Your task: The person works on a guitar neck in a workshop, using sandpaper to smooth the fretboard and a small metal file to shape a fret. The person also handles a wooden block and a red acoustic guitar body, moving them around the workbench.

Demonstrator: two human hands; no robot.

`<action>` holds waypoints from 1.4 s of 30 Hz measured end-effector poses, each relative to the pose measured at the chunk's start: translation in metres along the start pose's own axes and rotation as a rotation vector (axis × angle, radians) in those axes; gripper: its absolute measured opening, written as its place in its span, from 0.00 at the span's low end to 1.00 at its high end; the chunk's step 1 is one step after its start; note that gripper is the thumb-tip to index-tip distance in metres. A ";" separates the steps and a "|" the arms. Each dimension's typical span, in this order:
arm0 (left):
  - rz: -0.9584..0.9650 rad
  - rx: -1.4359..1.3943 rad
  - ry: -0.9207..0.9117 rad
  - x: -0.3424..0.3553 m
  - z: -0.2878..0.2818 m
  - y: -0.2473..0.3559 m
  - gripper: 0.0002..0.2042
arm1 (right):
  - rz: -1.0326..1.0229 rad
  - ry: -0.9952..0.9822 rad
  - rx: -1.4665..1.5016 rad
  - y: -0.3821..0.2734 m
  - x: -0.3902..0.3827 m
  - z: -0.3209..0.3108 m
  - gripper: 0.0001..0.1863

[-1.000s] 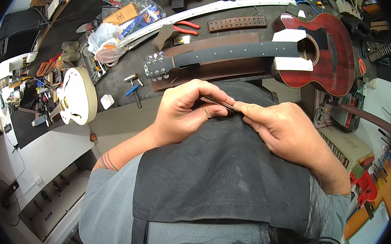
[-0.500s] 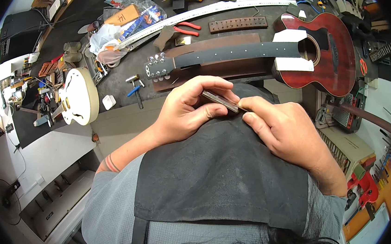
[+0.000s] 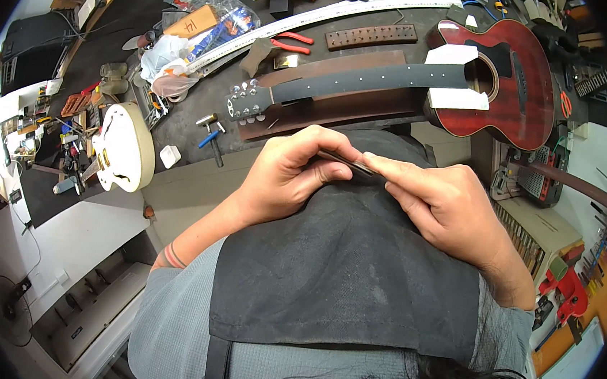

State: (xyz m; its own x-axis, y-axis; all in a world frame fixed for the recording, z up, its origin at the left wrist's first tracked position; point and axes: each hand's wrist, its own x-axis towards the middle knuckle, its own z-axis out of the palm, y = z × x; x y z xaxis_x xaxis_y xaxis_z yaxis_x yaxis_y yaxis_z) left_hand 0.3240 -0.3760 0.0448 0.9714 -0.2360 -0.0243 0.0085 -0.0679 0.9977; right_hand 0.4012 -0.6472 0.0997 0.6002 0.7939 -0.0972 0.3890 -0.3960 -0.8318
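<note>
In front of my black apron, my left hand is closed round a thin, flat metal tool, which looks like a stack of narrow leaves. Most of it is hidden by my fingers and thumb. My right hand meets its right end, with straight fingers laid over the top and the thumb underneath. Beyond my hands lies a red acoustic guitar on the bench. Its dark neck points left, and white sheets flank the fretboard at the body.
A small hammer and blue-handled tool lie left of the headstock. Red-handled pliers, a drilled wooden block and a long ruler sit behind the neck. A cream guitar body stands at left.
The metal tool has tilted, so less of its stacked edge shows. My right fingers have straightened and moved over its end, and the right thumb has shifted slightly right.
</note>
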 end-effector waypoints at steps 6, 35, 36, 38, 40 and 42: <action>-0.151 -0.092 0.014 -0.004 0.006 0.007 0.13 | 0.025 -0.083 -0.071 0.002 -0.004 0.000 0.27; -0.167 0.135 -0.125 0.001 0.016 0.009 0.11 | -0.044 -0.039 -0.206 -0.005 0.003 0.012 0.03; -0.186 0.137 -0.121 0.001 0.017 0.011 0.11 | -0.043 -0.039 -0.206 -0.005 0.003 0.012 0.03; -0.194 0.143 -0.125 0.002 0.017 0.012 0.11 | -0.040 -0.038 -0.205 -0.003 0.003 0.014 0.04; -0.174 0.151 -0.143 0.004 0.017 0.011 0.10 | -0.029 -0.045 -0.200 -0.002 0.004 0.015 0.04; -0.228 0.129 -0.135 0.003 0.018 0.011 0.10 | -0.024 -0.043 -0.196 -0.001 0.005 0.016 0.04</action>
State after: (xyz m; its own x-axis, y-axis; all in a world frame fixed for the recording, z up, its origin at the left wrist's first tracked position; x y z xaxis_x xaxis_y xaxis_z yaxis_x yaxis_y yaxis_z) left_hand 0.3231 -0.3948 0.0545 0.9075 -0.3267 -0.2641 0.1846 -0.2545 0.9493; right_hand 0.3930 -0.6360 0.0912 0.5605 0.8215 -0.1049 0.5342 -0.4555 -0.7121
